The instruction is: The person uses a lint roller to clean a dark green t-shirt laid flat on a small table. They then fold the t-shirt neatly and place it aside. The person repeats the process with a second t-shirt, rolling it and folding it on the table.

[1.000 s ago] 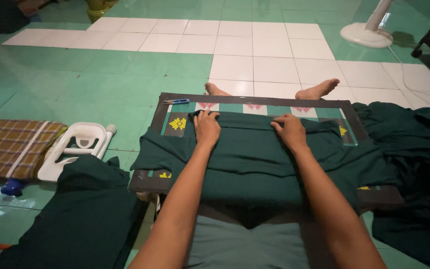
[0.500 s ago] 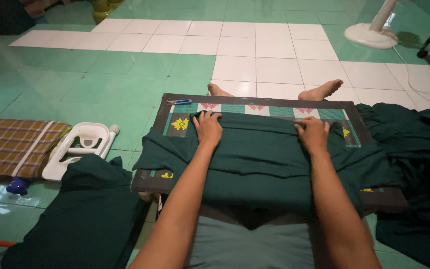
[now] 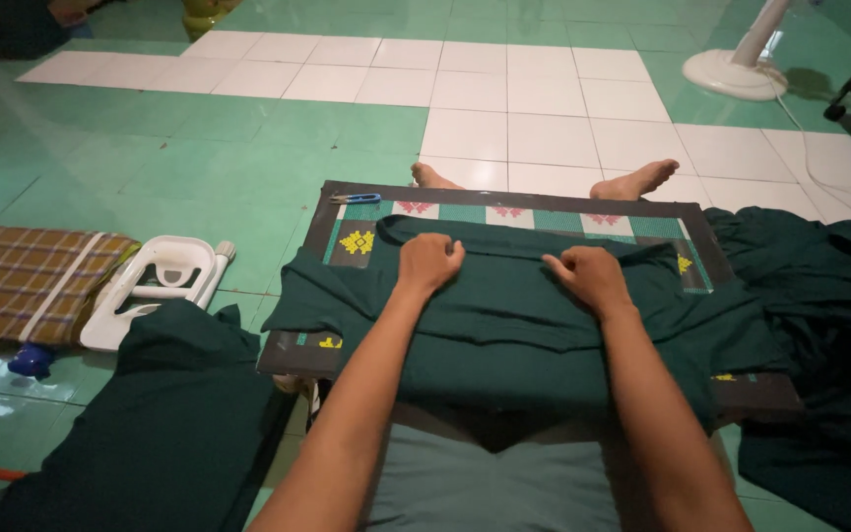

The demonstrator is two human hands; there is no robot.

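A dark green cloth (image 3: pixel 504 325) lies folded across a low board (image 3: pixel 332 212) with a patterned green, white and yellow top, resting over my legs. My left hand (image 3: pixel 428 262) grips the far edge of the cloth near the board's left half, fingers curled into the fabric. Close beside it, my right hand (image 3: pixel 590 276) pinches the same edge near the middle. My bare feet (image 3: pixel 632 181) stick out past the far side of the board.
Small blue snips (image 3: pixel 357 198) lie on the board's far left corner. More dark green cloth is piled at the left (image 3: pixel 160 414) and right (image 3: pixel 819 296). A white plastic stool (image 3: pixel 150 286) and a brown checked mat (image 3: pixel 22 281) lie at left. A fan base (image 3: pixel 736 69) stands far right.
Both hands went from flat on the cloth to closed on its far edge. My right hand slid right, then came back toward the middle.
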